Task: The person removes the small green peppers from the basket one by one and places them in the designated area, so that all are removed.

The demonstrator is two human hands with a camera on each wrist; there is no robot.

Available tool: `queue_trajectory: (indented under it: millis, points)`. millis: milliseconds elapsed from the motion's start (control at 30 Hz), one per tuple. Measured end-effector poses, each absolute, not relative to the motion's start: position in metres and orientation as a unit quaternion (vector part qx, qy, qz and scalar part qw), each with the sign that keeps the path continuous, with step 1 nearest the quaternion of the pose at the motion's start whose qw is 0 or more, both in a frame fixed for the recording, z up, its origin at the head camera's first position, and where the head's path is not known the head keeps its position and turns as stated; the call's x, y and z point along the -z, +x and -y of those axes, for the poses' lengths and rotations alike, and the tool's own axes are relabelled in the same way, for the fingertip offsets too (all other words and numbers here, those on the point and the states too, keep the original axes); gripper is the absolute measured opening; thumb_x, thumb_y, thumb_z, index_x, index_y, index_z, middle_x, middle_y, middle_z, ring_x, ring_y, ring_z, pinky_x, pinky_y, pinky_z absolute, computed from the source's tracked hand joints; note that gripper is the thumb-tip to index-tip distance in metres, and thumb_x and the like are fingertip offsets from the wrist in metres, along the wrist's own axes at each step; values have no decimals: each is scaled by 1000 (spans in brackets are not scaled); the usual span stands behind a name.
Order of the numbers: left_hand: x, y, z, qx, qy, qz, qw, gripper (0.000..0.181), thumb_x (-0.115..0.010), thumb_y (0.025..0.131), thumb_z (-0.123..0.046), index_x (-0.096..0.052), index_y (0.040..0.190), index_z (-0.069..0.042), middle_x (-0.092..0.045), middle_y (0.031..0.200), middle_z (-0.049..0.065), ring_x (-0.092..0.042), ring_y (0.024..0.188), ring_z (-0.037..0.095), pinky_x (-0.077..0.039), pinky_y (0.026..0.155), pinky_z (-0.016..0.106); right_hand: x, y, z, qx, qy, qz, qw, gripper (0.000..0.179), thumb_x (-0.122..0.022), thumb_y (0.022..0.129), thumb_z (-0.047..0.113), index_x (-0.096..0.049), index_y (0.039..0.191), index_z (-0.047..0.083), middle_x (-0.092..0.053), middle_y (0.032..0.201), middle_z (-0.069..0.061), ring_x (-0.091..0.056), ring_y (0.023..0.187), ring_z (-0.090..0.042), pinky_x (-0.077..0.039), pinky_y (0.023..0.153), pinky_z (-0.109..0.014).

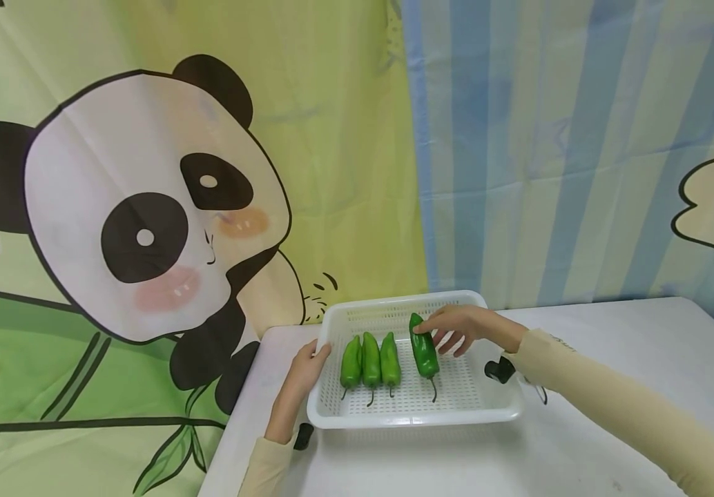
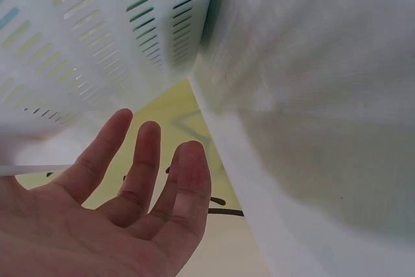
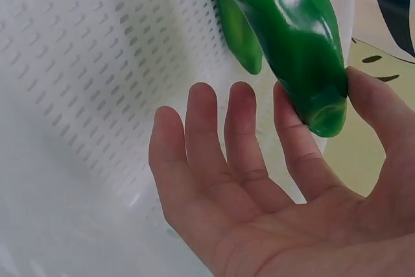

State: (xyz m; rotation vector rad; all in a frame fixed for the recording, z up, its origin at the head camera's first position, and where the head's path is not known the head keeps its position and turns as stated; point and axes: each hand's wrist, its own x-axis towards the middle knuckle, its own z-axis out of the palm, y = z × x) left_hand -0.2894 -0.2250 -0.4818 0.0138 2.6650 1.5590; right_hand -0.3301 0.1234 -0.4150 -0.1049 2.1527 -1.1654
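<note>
A white plastic basket (image 1: 416, 420) with slotted walls holds several green peppers. Three lighter ones, among them a green pepper (image 1: 371, 359), lie side by side in its left half. My right hand (image 1: 459, 326) pinches the tip of a darker green pepper (image 3: 295, 30) between thumb and index finger, the other fingers spread apart. The stem of this pepper points toward me; whether it touches the basket floor I cannot tell. At the left end, my left hand (image 1: 304, 369) holds the basket rim, thumb on top and fingers (image 2: 146, 160) outside the wall. The left thumb is hidden in the left wrist view.
The basket stands on a white table (image 1: 612, 386). Close behind the table hangs a curtain (image 1: 506, 172) printed with a panda and blue stripes. A black wrist device (image 1: 498, 371) sits by the basket's right end.
</note>
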Motion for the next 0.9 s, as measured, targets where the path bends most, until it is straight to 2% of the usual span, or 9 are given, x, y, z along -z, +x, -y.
queue_trajectory:
  millis: [200,433,700,900]
  points:
    - [481,-288,225,-508,5,-861,29,52,-48,106,-40,-49,147,-8,-71,109,20,-74,80,23,-65,62,36,411,-328,-132,457,-42,-820,343,47,-66,94,48,-65,123,10,-68,120,-15,-64,118,-39,-59,91,-51]
    - [481,-288,225,-510,5,-860,31,53,-48,106,-40,-48,148,-8,-71,109,21,-74,81,23,-65,62,36,401,-323,-146,466,-42,-817,337,50,-66,94,49,-64,123,9,-69,117,-13,-71,103,-27,-60,88,-47]
    - [482,-288,226,-508,0,-861,30,53,-48,105,-41,-48,148,-9,-71,110,20,-74,81,23,-65,63,36,387,-322,-167,481,-58,-805,342,49,-63,96,50,-64,122,8,-65,125,-16,-69,110,-28,-60,92,-45]
    - [482,-288,225,-511,5,-859,30,54,-47,106,-41,-47,148,-8,-71,111,21,-75,81,24,-65,63,36,380,-323,-184,483,-68,-800,350,46,-61,97,49,-65,119,9,-67,119,-13,-68,114,-31,-61,88,-39]
